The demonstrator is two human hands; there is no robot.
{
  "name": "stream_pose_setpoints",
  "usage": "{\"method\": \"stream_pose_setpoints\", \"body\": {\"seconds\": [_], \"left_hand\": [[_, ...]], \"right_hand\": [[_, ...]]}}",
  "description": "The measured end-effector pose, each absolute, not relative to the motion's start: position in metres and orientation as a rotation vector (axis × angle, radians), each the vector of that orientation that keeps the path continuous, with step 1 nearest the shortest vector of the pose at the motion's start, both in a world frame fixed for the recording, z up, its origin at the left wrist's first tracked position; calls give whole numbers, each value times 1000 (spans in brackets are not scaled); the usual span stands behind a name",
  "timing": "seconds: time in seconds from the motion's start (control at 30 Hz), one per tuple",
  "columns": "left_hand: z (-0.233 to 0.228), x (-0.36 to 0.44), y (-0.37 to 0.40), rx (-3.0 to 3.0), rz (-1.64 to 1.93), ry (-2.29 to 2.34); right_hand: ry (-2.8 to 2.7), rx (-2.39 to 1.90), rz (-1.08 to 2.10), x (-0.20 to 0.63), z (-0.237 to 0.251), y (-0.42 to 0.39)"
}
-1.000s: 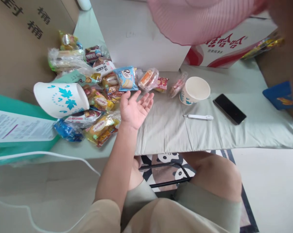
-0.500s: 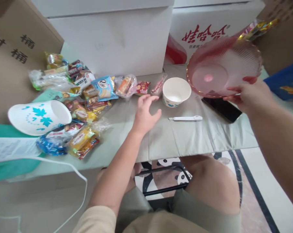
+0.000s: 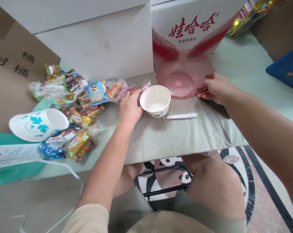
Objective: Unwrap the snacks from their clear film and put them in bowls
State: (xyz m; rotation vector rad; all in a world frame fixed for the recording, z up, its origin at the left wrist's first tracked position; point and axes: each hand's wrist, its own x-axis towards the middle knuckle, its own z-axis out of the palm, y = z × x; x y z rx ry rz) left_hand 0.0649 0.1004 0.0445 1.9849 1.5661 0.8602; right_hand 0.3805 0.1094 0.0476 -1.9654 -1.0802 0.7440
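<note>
My left hand (image 3: 130,108) is closed at the left side of a white paper bowl (image 3: 155,102) with blue-green leaf prints; some of its fingertips are hidden behind the bowl. The bowl is upright and looks hollow inside. My right hand (image 3: 216,88) grips the right rim of a pink ribbed see-through plate (image 3: 177,77) with a gold edge, tilted slightly in front of the red-and-white carton. A white utility knife (image 3: 181,116) lies just right of the bowl. Under my right hand a black phone (image 3: 219,108) shows in part.
Several wrapped snacks (image 3: 95,92) spread over the left of the cloth-covered table (image 3: 185,136). A stack of white paper bowls (image 3: 39,124) lies on its side there. White boxes (image 3: 100,48) and a red-and-white carton (image 3: 192,29) stand behind. A white cable (image 3: 73,173) hangs at the front left.
My left hand has reached the paper bowl, which has moved left and nearer to me. My right hand has brought the pink plate left, away from above the phone.
</note>
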Motion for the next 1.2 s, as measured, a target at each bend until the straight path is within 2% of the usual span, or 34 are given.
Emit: {"method": "stream_pose_setpoints", "body": {"seconds": [0.07,0.1,0.2,0.27,0.37,0.5,0.73,0.9,1.03,1.2], "left_hand": [[42,62,90,1978,899,1598],[41,61,87,1968,910,1618],[38,59,81,1905,903,1644],[37,60,80,1859,883,1655],[35,60,77,1795,914,1692],[38,51,61,1755,1047,1710],[59,19,32,1714,1300,1886],[43,3,26,1465,1516,1730],[27,-1,16,1083,1457,1436],[20,-3,-3,1077,1203,1221]], "right_hand": [[-1071,-2130,870,377,64,105],[-1118,-2208,803,377,73,100],[-1362,-2210,216,369,91,74],[-1452,-2008,75,353,88,49],[-1567,-1759,368,314,64,12],[-1555,-1637,729,260,30,-11],[-1473,-1516,928,217,14,17],[-1421,-1384,1010,211,10,18],[-1276,-1351,1040,208,9,-9],[-1193,-1173,1419,190,2,-29]]}}
